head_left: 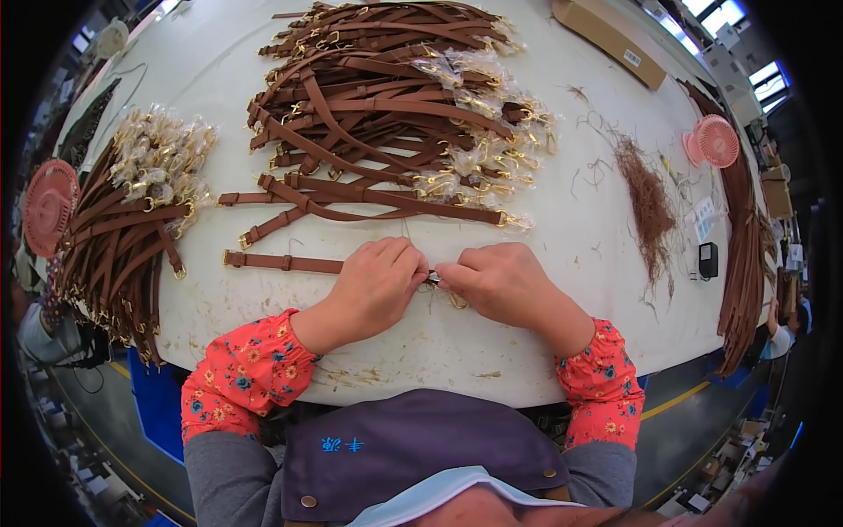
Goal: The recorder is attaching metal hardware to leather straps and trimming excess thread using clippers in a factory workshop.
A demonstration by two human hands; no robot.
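A brown strap (294,263) with a gold buckle at its left end lies in front of me. My left hand (373,279) is closed on this strap, thumb and fingers pinched near its right end. My right hand (502,279) faces it, fingers closed in a pinch. Between the fingertips shows a small silver metal piece (433,277), too small to name. Just below my right fingertips a gold hook in clear wrap (457,300) is partly visible. The strap's right end is hidden by my hands.
A large heap of brown straps (369,105) with wrapped gold hooks lies beyond my hands. Another bundle (123,237) is at the left. Brown thread (645,198), a black adapter (708,261), a pink fan (713,140) and hanging long straps (745,263) are at the right. Thread scraps (351,376) litter the near edge.
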